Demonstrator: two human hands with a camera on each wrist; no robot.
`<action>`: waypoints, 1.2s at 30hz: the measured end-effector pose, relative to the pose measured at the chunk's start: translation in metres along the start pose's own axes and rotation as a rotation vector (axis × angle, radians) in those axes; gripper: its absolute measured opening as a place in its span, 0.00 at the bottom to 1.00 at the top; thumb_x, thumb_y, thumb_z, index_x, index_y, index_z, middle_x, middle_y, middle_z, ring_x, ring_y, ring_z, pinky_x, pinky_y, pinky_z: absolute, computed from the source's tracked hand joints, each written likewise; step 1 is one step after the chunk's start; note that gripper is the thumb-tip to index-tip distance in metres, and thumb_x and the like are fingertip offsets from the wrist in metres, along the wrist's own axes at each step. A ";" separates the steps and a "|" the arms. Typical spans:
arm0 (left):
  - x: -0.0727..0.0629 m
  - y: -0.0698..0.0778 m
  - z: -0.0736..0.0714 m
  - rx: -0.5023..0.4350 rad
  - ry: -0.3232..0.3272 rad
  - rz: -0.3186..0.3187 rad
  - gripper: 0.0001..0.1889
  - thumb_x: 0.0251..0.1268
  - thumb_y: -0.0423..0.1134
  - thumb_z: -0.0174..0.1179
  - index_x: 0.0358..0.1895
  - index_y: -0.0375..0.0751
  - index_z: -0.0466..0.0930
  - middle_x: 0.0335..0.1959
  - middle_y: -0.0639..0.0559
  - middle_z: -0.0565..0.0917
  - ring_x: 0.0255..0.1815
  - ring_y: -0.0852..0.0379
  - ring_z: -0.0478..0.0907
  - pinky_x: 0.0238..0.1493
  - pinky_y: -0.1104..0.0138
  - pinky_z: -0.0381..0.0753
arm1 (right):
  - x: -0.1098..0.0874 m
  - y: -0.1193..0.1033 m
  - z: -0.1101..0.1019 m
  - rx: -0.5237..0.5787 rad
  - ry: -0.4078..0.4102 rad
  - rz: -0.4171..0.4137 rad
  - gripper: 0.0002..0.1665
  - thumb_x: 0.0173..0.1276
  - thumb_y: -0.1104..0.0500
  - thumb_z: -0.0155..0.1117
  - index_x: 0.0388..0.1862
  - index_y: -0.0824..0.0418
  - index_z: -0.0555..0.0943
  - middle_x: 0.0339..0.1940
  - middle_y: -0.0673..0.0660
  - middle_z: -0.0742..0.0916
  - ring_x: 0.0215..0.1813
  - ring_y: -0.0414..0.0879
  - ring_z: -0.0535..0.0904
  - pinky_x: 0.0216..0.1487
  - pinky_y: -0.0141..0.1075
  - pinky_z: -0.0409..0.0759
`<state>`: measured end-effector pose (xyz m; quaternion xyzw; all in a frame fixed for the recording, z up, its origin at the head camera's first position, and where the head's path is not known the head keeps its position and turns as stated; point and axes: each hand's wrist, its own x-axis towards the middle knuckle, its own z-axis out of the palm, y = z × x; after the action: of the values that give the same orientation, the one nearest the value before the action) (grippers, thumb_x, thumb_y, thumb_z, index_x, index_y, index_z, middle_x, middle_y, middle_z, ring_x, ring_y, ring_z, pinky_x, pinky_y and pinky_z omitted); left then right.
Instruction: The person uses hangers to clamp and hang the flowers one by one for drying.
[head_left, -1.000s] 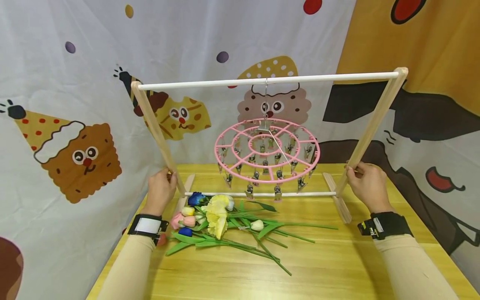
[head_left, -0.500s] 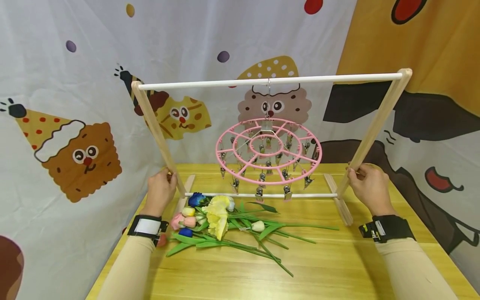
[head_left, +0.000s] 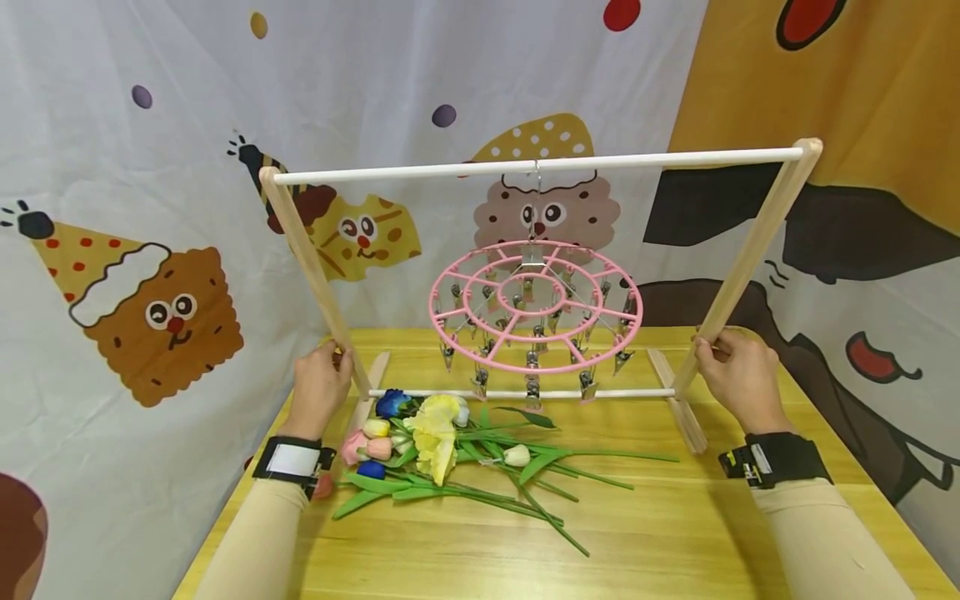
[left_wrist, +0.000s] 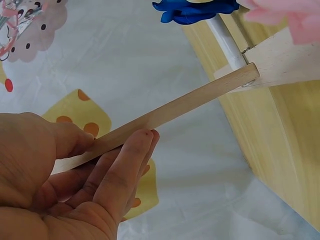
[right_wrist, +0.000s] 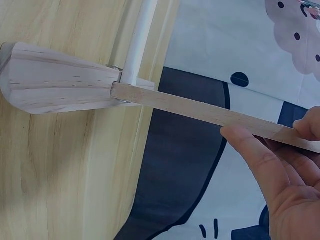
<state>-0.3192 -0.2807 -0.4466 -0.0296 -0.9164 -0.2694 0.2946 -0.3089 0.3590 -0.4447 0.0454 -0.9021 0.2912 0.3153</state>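
Note:
A wooden drying rack with a white top rod (head_left: 420, 172) stands on the table. My left hand (head_left: 321, 385) pinches its left post (head_left: 309, 250) low down; the left wrist view shows the thumb on one face and fingers (left_wrist: 122, 175) along the other. On the opposite side my right hand (head_left: 738, 373) holds the right post (head_left: 757, 242) likewise, with thumb and fingertips against the wood (right_wrist: 200, 111). From the top rod, by a metal hook, hangs a pink round clip hanger (head_left: 531, 313) with several metal clips dangling beneath its rings.
Artificial flowers lie before the rack: a large yellow bloom (head_left: 433, 442), blue blooms (head_left: 392, 403), a white tulip (head_left: 517, 455) and pink ones, green stems pointing right. The lower white rod (head_left: 450, 392) runs behind them. A printed cartoon curtain (head_left: 187, 167) surrounds the wooden table (head_left: 600, 533).
The hanger has turned about its hook, so its clips sit at different places. The right post has shifted very slightly right. Both hands keep their hold on the posts.

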 end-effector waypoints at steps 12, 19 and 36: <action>-0.004 0.003 0.000 -0.006 -0.013 -0.021 0.12 0.88 0.31 0.63 0.51 0.19 0.88 0.41 0.24 0.94 0.39 0.27 0.94 0.39 0.37 0.95 | -0.004 0.001 -0.002 -0.004 -0.002 0.010 0.17 0.87 0.62 0.70 0.61 0.75 0.91 0.50 0.78 0.95 0.50 0.78 0.96 0.51 0.74 0.91; -0.003 0.004 -0.003 -0.031 -0.017 -0.041 0.12 0.89 0.30 0.62 0.56 0.19 0.86 0.46 0.21 0.93 0.45 0.24 0.94 0.47 0.35 0.96 | 0.002 -0.002 0.000 0.004 0.002 0.018 0.17 0.89 0.60 0.69 0.63 0.73 0.92 0.52 0.77 0.95 0.51 0.77 0.96 0.49 0.72 0.92; -0.031 0.027 -0.012 -0.065 -0.105 -0.121 0.33 0.90 0.42 0.65 0.83 0.22 0.69 0.72 0.22 0.85 0.67 0.23 0.88 0.68 0.32 0.90 | -0.030 -0.006 -0.008 0.074 0.010 0.050 0.28 0.87 0.57 0.74 0.78 0.69 0.84 0.62 0.77 0.93 0.62 0.78 0.92 0.53 0.26 0.89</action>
<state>-0.2817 -0.2611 -0.4427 0.0020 -0.9215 -0.3144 0.2280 -0.2792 0.3551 -0.4544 0.0331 -0.8899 0.3324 0.3105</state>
